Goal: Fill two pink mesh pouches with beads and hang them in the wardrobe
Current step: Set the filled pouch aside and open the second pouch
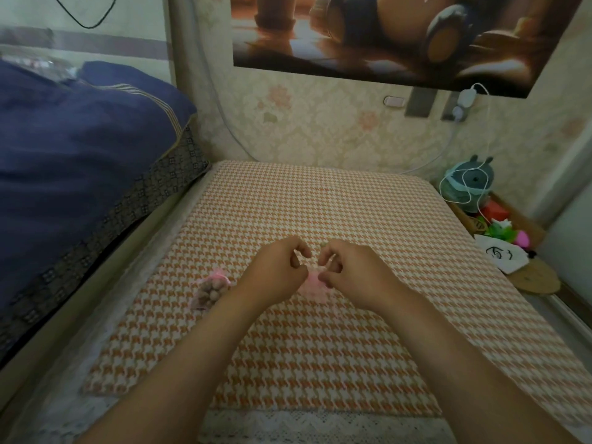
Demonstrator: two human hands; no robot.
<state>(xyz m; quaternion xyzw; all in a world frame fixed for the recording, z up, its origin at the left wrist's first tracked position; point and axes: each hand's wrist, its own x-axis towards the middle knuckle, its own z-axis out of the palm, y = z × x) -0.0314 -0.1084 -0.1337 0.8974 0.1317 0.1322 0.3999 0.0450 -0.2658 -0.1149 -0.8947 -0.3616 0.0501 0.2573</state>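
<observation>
Second pink pouch (312, 285) is pinched between both hands' fingers (322, 277), probably drawstrings; filled pouch (209, 291) left beside the left hand (277, 267).

Second pouch (312, 285): mostly covered by the two hands; only a pink patch shows between the left hand (278, 272) and right hand (352, 274), so its contents cannot be told. Fingertips curl inward, and whether they pinch a drawstring is too small to tell. First pouch (211, 288): its near edge lies behind the left forearm (beads inside are blurred). Poster (384, 36): cut off by the top edge. Quilt (80, 139): cut by the left edge. Both forearms leave at the bottom edge. Toys (499, 225) at right: a jumble, partly hidden by the tabletop (320, 203).
</observation>
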